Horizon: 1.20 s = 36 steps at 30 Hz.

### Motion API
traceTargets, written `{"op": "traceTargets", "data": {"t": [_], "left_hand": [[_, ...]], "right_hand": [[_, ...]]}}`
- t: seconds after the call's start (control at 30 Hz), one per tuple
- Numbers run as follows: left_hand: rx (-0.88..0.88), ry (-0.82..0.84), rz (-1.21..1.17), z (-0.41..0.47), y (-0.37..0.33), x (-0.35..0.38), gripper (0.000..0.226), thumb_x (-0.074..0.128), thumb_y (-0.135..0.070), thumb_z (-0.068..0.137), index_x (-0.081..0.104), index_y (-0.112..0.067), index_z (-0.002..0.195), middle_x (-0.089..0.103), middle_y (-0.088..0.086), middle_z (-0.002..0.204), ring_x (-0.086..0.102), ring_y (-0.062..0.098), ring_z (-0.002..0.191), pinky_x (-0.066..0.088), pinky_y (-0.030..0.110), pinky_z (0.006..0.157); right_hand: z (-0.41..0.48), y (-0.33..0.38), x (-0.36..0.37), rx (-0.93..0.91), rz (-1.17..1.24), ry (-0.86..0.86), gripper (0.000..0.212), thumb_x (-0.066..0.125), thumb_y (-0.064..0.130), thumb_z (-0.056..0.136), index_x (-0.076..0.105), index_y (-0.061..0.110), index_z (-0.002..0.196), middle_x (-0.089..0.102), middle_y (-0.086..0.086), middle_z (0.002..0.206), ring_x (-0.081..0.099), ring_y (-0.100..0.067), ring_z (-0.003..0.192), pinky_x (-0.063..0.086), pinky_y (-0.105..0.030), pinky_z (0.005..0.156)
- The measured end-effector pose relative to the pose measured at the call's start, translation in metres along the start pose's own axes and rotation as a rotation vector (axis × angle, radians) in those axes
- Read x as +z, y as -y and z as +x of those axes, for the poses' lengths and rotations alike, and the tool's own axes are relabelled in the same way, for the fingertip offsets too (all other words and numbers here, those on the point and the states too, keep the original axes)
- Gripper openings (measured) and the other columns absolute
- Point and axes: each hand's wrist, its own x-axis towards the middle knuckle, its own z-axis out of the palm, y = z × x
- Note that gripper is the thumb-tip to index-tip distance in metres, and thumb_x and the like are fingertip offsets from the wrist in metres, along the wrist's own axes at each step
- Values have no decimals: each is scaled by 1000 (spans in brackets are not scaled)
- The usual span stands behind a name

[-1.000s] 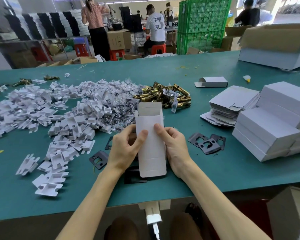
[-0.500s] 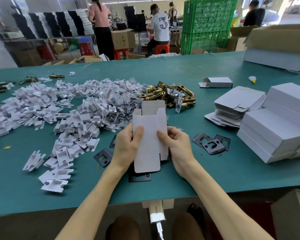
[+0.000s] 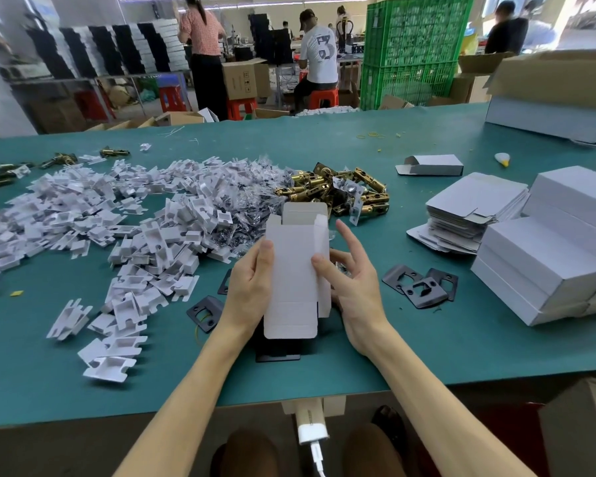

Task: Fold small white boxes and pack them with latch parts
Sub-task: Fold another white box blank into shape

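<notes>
A small white carton (image 3: pixel 295 270) stands upright between my hands above the green table (image 3: pixel 461 352), squared out with its top flaps up and bottom flap hanging. My left hand (image 3: pixel 252 287) grips its left side, thumb on the front. My right hand (image 3: pixel 351 284) holds the right edge with thumb on the front and fingers spread behind. Brass latch bolts (image 3: pixel 338 191) lie in a pile just beyond. Black strike plates (image 3: pixel 420 285) rest to the right, another black plate (image 3: pixel 205 313) to the left. A stack of flat carton blanks (image 3: pixel 468 208) sits at right.
A wide heap of white cardboard inserts (image 3: pixel 117 228) and bagged screws covers the left half. Stacked white boxes (image 3: pixel 551 256) stand at the right edge. One folded carton (image 3: pixel 430 165) lies farther back, a large open cardboard box (image 3: pixel 558 98) beyond. People work behind the table.
The flat carton has been lifted off the table and opened into a tube. My right fingers have spread out behind it.
</notes>
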Motion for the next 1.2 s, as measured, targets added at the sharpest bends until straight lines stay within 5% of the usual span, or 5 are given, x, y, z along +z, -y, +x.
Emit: {"op": "traceTargets", "data": {"t": [0.13, 0.23, 0.7, 0.9, 1.2], "left_hand": [[-42, 81, -164, 0, -4, -2, 44, 43, -39, 107, 55, -26, 147, 69, -11, 135, 69, 15, 118, 59, 30, 87], [-50, 126, -195, 0, -7, -2, 46, 48, -26, 109, 45, -34, 155, 64, -20, 140, 67, 16, 122, 61, 33, 89], [-174, 54, -270, 1, -5, -6, 26, 71, -33, 89, 75, -24, 113, 77, 6, 103, 70, 19, 86, 59, 28, 62], [-273, 83, -376, 3, -3, -9, 27, 71, -36, 90, 78, -21, 113, 74, 16, 114, 67, 29, 94, 55, 45, 79], [-225, 132, -268, 1, -1, -7, 35, 66, -43, 94, 80, -19, 115, 76, 4, 92, 67, 17, 78, 52, 24, 62]], "right_hand": [[-1, 2, 2, 21, -11, 33, 55, 72, 26, 89, 57, 51, 136, 70, -4, 119, 70, -27, 109, 58, -60, 89], [-3, 4, 3, 36, 11, 53, 50, 69, 30, 88, 60, 46, 134, 70, -6, 119, 71, -28, 107, 62, -56, 79], [-3, 4, 3, 62, 18, 42, 28, 70, 31, 87, 70, 33, 114, 73, -3, 107, 73, -23, 95, 60, -40, 63], [-3, 2, 2, 51, 9, 55, 21, 68, 21, 97, 68, 25, 117, 73, -7, 112, 72, -22, 93, 60, -39, 63], [-4, 3, 1, 57, 37, 47, 16, 66, 18, 99, 68, 17, 114, 71, -15, 114, 69, -26, 86, 59, -46, 72]]}}
